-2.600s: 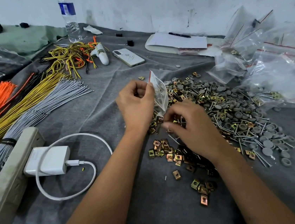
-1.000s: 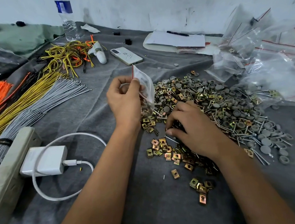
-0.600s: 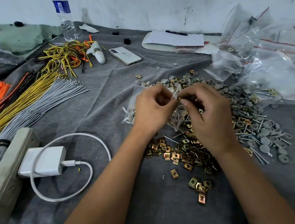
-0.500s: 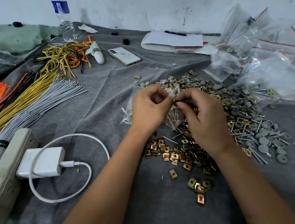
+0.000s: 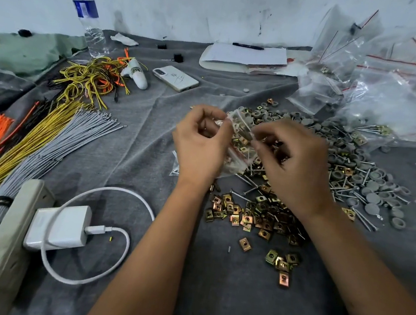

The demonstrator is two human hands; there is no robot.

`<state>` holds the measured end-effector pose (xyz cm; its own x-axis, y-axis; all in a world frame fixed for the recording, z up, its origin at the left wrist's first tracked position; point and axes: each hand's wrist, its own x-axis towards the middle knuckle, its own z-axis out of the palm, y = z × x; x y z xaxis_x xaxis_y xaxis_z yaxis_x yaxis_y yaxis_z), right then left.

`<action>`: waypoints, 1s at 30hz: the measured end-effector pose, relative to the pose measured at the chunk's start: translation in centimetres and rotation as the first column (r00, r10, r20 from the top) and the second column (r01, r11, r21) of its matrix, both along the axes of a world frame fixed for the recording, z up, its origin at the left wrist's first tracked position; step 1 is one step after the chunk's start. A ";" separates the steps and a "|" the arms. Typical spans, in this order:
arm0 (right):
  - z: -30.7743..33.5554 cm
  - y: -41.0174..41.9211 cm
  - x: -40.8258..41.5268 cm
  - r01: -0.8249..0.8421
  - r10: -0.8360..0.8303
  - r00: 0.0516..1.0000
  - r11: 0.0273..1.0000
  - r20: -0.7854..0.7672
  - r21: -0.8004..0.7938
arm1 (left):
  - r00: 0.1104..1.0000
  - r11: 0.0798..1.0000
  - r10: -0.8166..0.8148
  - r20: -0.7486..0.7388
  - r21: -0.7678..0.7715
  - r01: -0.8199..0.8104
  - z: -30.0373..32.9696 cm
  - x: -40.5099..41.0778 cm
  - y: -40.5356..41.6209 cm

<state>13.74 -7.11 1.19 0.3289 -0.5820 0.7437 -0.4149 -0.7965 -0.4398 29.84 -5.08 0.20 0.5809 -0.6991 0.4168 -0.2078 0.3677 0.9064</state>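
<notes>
Since a second ago the right hand point(image 5: 294, 164) has been brought up from the brass clips point(image 5: 254, 218) to the small clear bag point(image 5: 240, 148). The bag is pinched between it and the left hand point(image 5: 200, 143), above the pile of screws and caps point(image 5: 355, 174); loading of picked pieces is judged in hand; next, the opening must be kept spread so nothing is spilled.

The small clear plastic bag point(image 5: 241, 131) is thin, glossy and crinkled. The square brass-coloured metal clips point(image 5: 246, 218) shine, while the long steel screws point(image 5: 363, 220) gleam more dully. The round grey caps point(image 5: 373, 198) look matt. The grey cloth cover point(image 5: 139, 136) is soft, matt and creased. The white charger block point(image 5: 64, 226) is smooth plastic.
</notes>
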 end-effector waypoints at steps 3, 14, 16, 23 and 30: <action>-0.1 -0.1 -0.2 0.086 -0.084 0.993 0.996 0.082 -0.018 | 0.988 0.999 0.047 -0.149 -0.007 -0.049 0.0 0.6 -0.4; -1.6 0.3 1.9 -0.176 0.345 0.812 0.913 -0.470 0.367 | 0.908 0.992 0.090 -0.410 -0.050 -0.120 0.1 1.9 -0.7; -1.6 0.2 1.9 -0.191 0.372 0.806 0.900 -0.460 0.393 | 0.908 0.992 0.089 -0.409 -0.047 -0.119 0.0 1.9 -0.7; -1.0 0.4 0.5 -0.239 0.365 0.893 0.880 -0.262 0.411 | 0.923 0.994 0.086 -0.375 -0.029 -0.105 -0.3 1.8 -0.9; 0.2 0.0 -0.8 -0.137 0.111 0.974 0.983 0.196 0.123 | 0.995 0.999 -0.047 -0.091 -0.006 0.047 -0.9 -0.1 -0.6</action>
